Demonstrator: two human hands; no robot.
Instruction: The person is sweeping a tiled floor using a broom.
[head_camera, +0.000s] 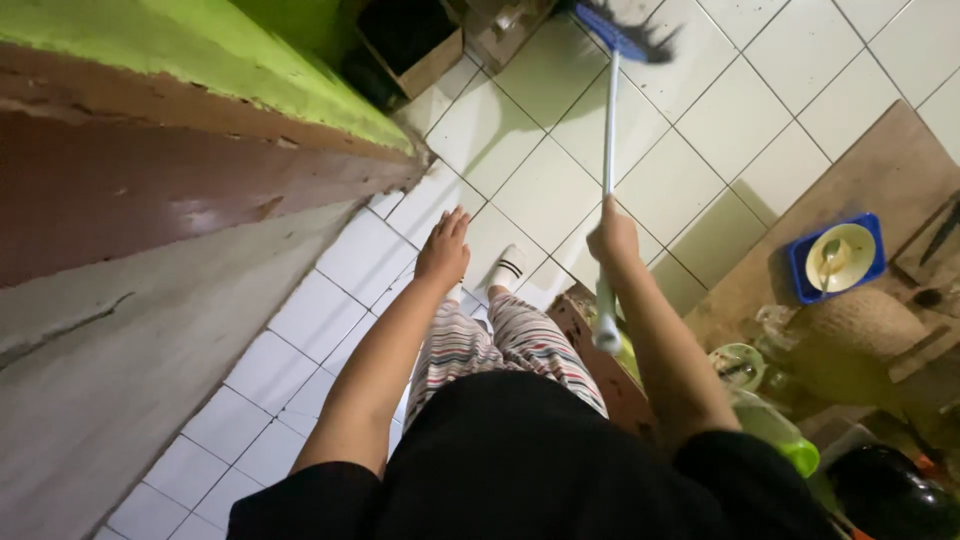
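Observation:
My right hand (612, 240) is closed around the pale handle of a broom (608, 150). The handle runs up the picture to a blue head with dark bristles (628, 32), blurred, over the white tiled floor (690, 140). My left hand (444, 248) hangs free beside my leg, fingers together and pointing toward the floor, holding nothing. Below it I see my striped trousers (500, 345) and a foot in a white sock (510, 268).
A green, brown and grey wall (150, 200) runs along the left. A brown table (860, 180) on the right carries a blue tray with a bowl (838, 258), a woven lid, cups and a green container (775, 430). Dark boxes (410, 45) stand at the far wall.

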